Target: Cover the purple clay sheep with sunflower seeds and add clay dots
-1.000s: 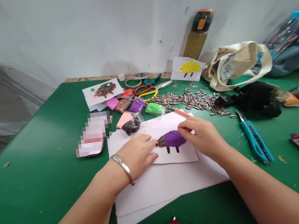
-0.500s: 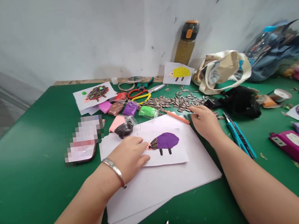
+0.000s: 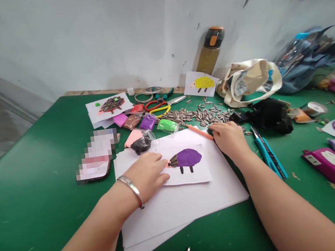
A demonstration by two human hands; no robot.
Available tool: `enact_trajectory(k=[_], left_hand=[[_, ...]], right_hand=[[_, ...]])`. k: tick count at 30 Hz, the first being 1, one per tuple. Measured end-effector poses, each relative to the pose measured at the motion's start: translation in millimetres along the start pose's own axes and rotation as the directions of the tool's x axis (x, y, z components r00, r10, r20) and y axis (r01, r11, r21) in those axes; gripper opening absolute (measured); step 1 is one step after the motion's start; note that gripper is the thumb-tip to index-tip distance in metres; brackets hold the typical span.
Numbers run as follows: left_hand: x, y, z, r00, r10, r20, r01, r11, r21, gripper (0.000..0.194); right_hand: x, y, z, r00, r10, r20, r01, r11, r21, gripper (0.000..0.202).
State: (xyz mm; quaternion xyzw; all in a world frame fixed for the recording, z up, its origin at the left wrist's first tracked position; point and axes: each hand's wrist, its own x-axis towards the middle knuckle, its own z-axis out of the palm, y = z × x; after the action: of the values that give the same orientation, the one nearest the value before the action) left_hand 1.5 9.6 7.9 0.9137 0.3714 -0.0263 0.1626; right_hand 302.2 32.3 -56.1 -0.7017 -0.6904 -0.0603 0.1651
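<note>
Purple oval clay hedgehog lies on a small white paper card before us. Black legs are on; grey striped seeds sit only toward the head, most purple bare (early days, we judge). Our left hand rests open on the card; our right hand bends beside the loose heap of striped seeds, its grip unclear to us. Slim orange stick lies between hedgehog and heap, slightly obstructive; turquoise-handled knife lies rightward.
</note>
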Motion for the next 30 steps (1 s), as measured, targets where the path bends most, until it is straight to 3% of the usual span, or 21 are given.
enact_trajectory(k=[11, 30], left_hand=[[-1, 1, 0.1, 1.0, -0.008, 0.024, 0.007, 1.0, 0.018, 0.018], [-2, 2, 1.4, 1.0, -0.017, 0.022, 0.017, 1.0, 0.008, 0.021]], right_hand=[[2, 2, -5, 0.992, 0.1, 0.08, -0.101, 0.995, 0.013, 0.021], [-2, -6, -3, 0.989, 0.036, 0.141, -0.013, 0.987, -0.158, 0.026]])
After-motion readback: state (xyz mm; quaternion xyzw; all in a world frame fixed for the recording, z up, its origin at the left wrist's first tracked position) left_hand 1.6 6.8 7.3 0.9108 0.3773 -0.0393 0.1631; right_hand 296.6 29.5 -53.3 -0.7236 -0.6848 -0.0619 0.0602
